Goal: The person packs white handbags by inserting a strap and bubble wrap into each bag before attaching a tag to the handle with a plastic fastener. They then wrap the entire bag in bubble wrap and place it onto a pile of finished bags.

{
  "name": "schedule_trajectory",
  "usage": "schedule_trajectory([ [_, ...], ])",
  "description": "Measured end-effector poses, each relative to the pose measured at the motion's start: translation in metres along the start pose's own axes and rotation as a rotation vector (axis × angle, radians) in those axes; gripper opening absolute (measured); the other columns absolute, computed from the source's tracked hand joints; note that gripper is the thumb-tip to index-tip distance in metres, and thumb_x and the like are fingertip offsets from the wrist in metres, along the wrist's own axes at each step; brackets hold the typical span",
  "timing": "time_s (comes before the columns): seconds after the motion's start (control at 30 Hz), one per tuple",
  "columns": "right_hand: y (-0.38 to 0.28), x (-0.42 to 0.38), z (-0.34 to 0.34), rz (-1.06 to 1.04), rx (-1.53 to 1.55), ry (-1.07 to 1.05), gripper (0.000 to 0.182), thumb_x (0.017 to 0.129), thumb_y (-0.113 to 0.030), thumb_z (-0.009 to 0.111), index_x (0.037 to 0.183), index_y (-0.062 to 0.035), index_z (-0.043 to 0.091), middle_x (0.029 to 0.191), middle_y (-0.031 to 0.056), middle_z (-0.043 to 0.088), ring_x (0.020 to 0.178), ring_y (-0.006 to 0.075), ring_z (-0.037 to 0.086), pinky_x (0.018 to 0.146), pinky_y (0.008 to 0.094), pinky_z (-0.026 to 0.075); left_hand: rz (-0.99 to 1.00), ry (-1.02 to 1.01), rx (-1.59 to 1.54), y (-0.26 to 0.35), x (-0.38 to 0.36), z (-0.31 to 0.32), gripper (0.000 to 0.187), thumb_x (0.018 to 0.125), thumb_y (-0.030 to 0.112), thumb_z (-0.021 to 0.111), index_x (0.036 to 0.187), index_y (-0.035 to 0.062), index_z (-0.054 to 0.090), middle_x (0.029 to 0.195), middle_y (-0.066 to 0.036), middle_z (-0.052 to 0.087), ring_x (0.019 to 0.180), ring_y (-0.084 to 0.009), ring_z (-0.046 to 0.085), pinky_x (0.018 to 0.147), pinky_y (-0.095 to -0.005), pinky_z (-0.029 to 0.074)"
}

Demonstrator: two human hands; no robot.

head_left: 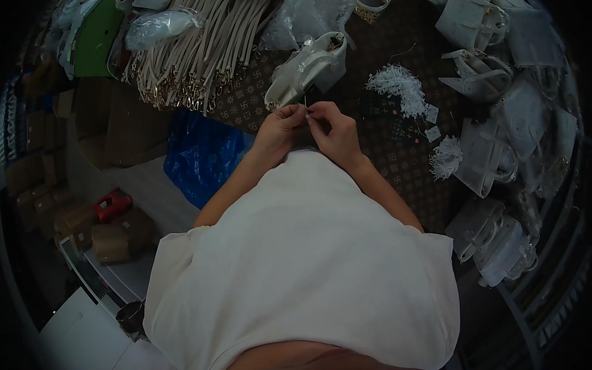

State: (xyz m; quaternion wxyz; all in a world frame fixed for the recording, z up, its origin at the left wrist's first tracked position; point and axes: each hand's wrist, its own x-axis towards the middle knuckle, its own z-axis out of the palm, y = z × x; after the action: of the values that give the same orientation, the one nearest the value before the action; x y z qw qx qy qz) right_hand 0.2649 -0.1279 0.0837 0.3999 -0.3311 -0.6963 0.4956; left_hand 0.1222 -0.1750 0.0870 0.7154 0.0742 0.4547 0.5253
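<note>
My left hand (278, 129) and my right hand (337, 132) meet at the table's near edge, close to my body. Both are closed in a pinch, fingertips almost touching. A thin white string (305, 102) shows between them; its finer detail is too small to make out. Just beyond my fingers a cream handbag (313, 67) lies tilted on the table. To the right of my right hand is a pile of white tag strings (398, 87), with small square tags (432, 133) beside it.
Many beige straps (203, 41) with gold clasps lie at the far left. Clear plastic wrapping (308, 16) is behind the bag. Wrapped white handbags (486, 152) crowd the right side. A second string bundle (446, 157) lies near them. A blue plastic bag (202, 157) hangs at left.
</note>
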Motion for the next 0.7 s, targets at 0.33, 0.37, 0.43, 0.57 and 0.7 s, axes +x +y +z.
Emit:
schedule_trajectory([
  [0.33,0.000,0.000,0.002,0.017,-0.006,0.039,0.016,0.076,0.001,0.061,0.090,-0.0002,0.054,0.074,0.0089,0.061,0.066,0.0153,0.063,0.058,0.0241,0.049,0.004,-0.024,-0.056,-0.003,-0.001,0.000,0.017,0.087,0.019,0.057,0.093,0.0033,0.057,0.091,-0.006,0.060,0.082,-0.0145,0.057,0.078,-0.0281,0.046],
  [0.37,0.000,0.000,0.002,0.018,-0.008,0.040,0.016,0.076,0.001,0.061,0.090,-0.0002,0.054,0.074,0.0089,0.061,0.066,0.0153,0.063,0.058,0.0241,0.049,-0.051,-0.014,-0.093,-0.002,-0.001,0.002,0.016,0.086,0.018,0.057,0.094,0.0040,0.057,0.091,-0.005,0.059,0.084,-0.0150,0.057,0.080,-0.0287,0.045],
  [0.43,0.000,0.000,0.001,-0.072,-0.073,0.039,0.015,0.076,0.001,0.060,0.089,-0.0010,0.053,0.074,0.0094,0.061,0.066,0.0175,0.063,0.058,0.0253,0.049,-0.108,-0.008,-0.129,-0.004,-0.001,0.002,0.015,0.086,0.017,0.058,0.094,0.0047,0.057,0.091,-0.005,0.059,0.085,-0.0154,0.056,0.082,-0.0294,0.045],
  [0.57,0.000,0.001,-0.003,-0.104,-0.125,0.021,0.014,0.076,0.001,0.060,0.087,-0.0016,0.052,0.073,0.0104,0.059,0.065,0.0200,0.063,0.057,0.0267,0.049,-0.259,-0.025,-0.443,-0.011,0.006,-0.004,0.013,0.085,0.014,0.058,0.097,0.0076,0.057,0.094,-0.004,0.057,0.090,-0.0167,0.054,0.087,-0.0324,0.042],
  [0.7,0.013,0.003,-0.006,-0.068,-0.026,-0.017,0.015,0.076,0.001,0.061,0.087,-0.0018,0.052,0.072,0.0112,0.059,0.062,0.0212,0.061,0.055,0.0274,0.048,-0.193,-0.097,-0.273,-0.004,0.012,-0.014,0.017,0.085,0.014,0.059,0.101,0.0086,0.055,0.099,-0.005,0.056,0.092,-0.0174,0.053,0.086,-0.0313,0.042],
])
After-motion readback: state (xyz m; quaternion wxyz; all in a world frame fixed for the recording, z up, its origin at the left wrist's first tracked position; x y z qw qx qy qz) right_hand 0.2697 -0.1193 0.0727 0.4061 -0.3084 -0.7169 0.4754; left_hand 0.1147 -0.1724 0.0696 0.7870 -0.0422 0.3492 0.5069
